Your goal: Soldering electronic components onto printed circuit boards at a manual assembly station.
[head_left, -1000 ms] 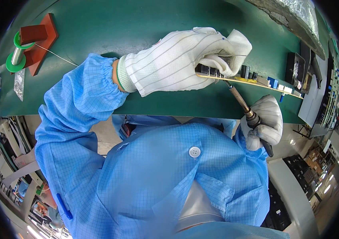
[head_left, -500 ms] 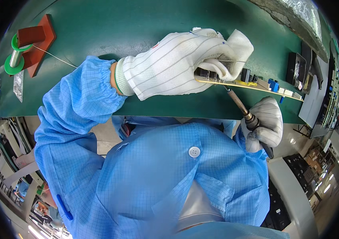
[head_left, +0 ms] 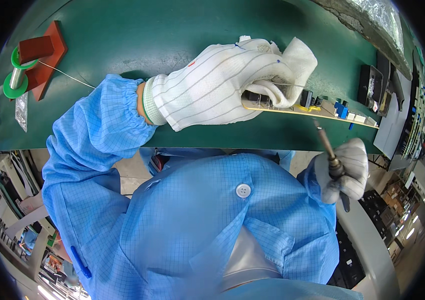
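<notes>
My left hand, in a white striped glove, is closed round the left end of a circuit board. The board is held nearly edge-on above the green table, its dark, blue and white components on the upper side. A thin solder wire sticks out from the fingers of that hand. My right hand, gloved too, grips a soldering iron by its handle. The iron's tip points up toward the board's underside and stands apart from it. The left glove hides the board's left end.
At the far left a red stand carries a solder spool with green flanges, its wire running toward my left sleeve. A black tray lies at the right. A foil-covered bulky object overhangs the far right corner of the green table.
My right hand has drawn the soldering iron down and to the right, off the board's underside. My left hand and the board have hardly moved.
</notes>
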A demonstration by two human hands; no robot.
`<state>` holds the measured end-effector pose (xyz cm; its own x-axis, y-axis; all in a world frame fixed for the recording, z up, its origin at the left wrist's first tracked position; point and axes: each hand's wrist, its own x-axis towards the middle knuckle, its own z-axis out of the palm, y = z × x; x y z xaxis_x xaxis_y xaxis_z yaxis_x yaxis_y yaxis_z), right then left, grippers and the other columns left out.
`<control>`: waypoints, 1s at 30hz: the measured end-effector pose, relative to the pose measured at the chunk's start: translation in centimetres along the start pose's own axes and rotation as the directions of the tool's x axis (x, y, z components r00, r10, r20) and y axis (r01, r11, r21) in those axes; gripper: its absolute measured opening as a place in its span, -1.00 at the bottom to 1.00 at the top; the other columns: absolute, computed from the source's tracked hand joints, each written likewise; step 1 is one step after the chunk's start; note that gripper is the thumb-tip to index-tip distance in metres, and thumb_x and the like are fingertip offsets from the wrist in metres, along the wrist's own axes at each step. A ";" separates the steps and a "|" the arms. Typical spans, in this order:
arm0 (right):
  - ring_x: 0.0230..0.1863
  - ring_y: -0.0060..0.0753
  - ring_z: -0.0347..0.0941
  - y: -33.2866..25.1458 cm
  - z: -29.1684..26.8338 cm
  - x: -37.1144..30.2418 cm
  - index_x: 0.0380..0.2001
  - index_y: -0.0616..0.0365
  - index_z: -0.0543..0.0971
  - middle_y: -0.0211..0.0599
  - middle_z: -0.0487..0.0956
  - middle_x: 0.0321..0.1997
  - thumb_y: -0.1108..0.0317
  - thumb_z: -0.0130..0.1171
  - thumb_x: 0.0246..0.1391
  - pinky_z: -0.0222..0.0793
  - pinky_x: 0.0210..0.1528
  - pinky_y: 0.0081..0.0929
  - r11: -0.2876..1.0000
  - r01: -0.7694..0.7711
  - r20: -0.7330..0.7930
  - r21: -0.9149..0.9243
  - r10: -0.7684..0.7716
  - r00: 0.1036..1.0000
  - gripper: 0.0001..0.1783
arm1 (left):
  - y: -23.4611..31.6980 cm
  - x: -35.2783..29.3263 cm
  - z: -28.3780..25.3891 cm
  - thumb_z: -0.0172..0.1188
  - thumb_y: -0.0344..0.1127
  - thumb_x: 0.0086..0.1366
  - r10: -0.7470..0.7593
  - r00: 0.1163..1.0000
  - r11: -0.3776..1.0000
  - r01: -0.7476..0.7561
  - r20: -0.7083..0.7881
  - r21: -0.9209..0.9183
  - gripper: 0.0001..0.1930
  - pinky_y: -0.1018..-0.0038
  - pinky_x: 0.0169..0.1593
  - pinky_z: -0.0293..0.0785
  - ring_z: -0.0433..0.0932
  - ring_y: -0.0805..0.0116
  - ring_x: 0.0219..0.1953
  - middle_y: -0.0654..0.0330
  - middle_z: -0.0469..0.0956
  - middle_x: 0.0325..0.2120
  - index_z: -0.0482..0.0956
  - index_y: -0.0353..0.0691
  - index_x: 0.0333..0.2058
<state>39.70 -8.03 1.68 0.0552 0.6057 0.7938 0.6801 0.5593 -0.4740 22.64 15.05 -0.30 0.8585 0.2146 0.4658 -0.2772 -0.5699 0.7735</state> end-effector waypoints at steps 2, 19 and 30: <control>-0.61 -0.35 0.32 -0.9 -1.3 0.3 -0.45 0.06 0.38 -0.29 0.37 -0.55 0.05 0.07 0.20 0.16 -0.58 -0.44 0.986 -0.008 -0.139 -0.165 -0.016 0.990 -0.67 | 0.3 0.7 0.0 0.29 -0.28 0.09 0.017 1.000 1.000 -0.017 0.012 -0.019 -0.74 0.33 -0.34 0.43 0.46 0.13 -0.43 0.14 0.44 -0.41 0.54 -0.09 -0.20; -0.35 -0.23 0.56 2.8 -1.0 1.5 -0.29 0.32 0.59 -0.13 0.59 -0.39 0.59 0.26 -0.08 0.50 -0.28 -0.40 0.575 -0.307 -0.342 -0.758 0.051 0.938 -0.79 | 0.4 -0.3 -0.2 0.25 -0.37 0.02 0.042 0.995 0.994 -0.050 0.091 0.093 -0.70 0.27 -0.24 0.50 0.51 0.05 -0.28 0.03 0.49 -0.27 0.54 -0.13 -0.19; -0.38 -0.23 0.58 3.2 -1.1 0.9 -0.28 0.26 0.55 -0.20 0.61 -0.35 0.56 0.25 -0.04 0.53 -0.24 -0.39 0.518 -0.257 -0.269 -0.816 0.054 0.962 -0.81 | 0.9 -0.2 -0.4 0.49 -0.33 -0.06 0.079 0.990 0.960 -0.108 0.119 0.257 -0.62 0.34 -0.12 0.54 0.56 0.08 -0.25 0.22 0.57 -0.33 0.51 -0.12 -0.27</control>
<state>42.68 -6.34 1.28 0.2863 0.4599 0.8405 0.9344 -0.3279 -0.1388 22.07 14.80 0.52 0.8789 0.0728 0.4714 -0.2482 -0.7741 0.5824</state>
